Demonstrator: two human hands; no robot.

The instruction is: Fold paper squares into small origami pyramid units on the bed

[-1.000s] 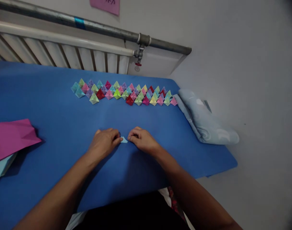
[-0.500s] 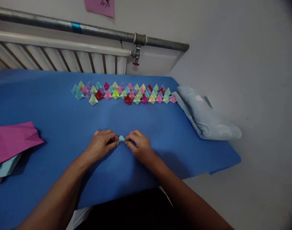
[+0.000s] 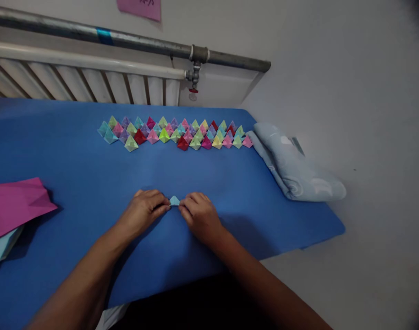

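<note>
A small light-blue folded paper piece is held between both hands above the blue table surface. My left hand pinches its left corner between thumb and fingers. On the opposite side, my right hand grips the right corner the same way. The middle of the piece rises to a low point, and its outer corners are hidden by the fingertips. Farther back, rows of small folded paper pieces in many colours lie close together.
Magenta paper sheets lie over light-blue ones at the left. A folded pale-blue cloth rests at the right edge. Behind the table are a white radiator, a metal pipe and a valve.
The view has shifted slightly. Both hands still hold the light-blue piece, and the fingers of my right hand have drawn closer together around its corner.
</note>
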